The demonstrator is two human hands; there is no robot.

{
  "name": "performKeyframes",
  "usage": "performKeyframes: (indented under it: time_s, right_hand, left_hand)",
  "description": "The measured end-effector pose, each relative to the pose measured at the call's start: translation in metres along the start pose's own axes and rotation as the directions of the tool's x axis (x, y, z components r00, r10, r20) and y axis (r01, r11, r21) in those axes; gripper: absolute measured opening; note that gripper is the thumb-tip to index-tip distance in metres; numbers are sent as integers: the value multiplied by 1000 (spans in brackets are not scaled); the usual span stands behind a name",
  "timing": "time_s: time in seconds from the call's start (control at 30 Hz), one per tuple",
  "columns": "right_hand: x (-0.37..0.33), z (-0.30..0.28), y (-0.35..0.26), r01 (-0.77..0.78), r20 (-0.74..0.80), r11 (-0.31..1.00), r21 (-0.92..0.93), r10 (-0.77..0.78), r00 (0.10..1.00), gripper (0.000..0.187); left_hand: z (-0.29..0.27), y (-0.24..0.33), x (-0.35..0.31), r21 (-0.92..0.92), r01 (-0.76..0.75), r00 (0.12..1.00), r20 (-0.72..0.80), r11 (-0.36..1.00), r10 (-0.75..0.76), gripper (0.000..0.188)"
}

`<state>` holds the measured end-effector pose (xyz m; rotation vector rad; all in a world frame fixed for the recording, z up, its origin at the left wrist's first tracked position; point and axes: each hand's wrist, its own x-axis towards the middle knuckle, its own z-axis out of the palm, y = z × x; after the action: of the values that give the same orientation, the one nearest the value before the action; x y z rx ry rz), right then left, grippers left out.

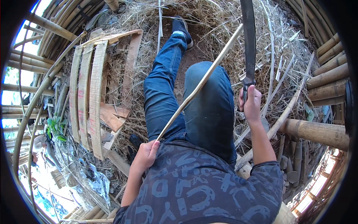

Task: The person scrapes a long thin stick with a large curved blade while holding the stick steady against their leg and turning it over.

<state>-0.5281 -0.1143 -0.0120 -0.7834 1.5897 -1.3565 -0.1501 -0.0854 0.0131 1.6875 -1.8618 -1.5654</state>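
My left hand [145,156] is closed around the lower end of a thin, pale bamboo strip [198,86]. The strip slants up to the right across my thighs, slightly bent, and its far end comes close to the blade. In my right hand [252,102], raised beside my right knee, is a machete [248,44]. Its long dark blade points away from me, and my fingers wrap its dark handle. A narrow gap shows between the blade and the strip's tip. My legs, in blue jeans, are spread, the left one stretched forward.
A slatted wooden pallet [97,93] lies to my left. Dry straw and shavings [216,22] cover the ground ahead. Thick bamboo poles [317,133] jut in at the right, with stacked bamboo [328,76] behind. A plastic sheet [99,180] lies at lower left; a person [41,145] is beyond.
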Motion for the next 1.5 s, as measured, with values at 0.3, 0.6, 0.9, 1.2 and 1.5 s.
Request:
performKeyframes:
  time_s: [0.3,0.6,0.9,1.2,1.5]
  right_hand:
    - [-16,16,-37,286,215,775,-564,-196,957,55]
    - [-14,26,-32,371,283,510,-776,-244,927,55]
    - [-12,24,-27,349,261,531,-772,-236,936,54]
    - [-13,23,-24,352,253,506,-788,-255,933,55]
    - [-12,22,-29,319,243,542,-778,-209,947,53]
  left_hand:
    - [12,33,22,5,-61,996,71,998,61,33]
    - [11,41,16,59,-85,996,-7,995,85,29]
    - [1,33,-7,184,-99,988,-101,978,119,31]
    - [4,-5,-43,282,-100,969,-189,954,157,32]
    - [-4,-43,-73,337,-94,959,-221,937,175,34]
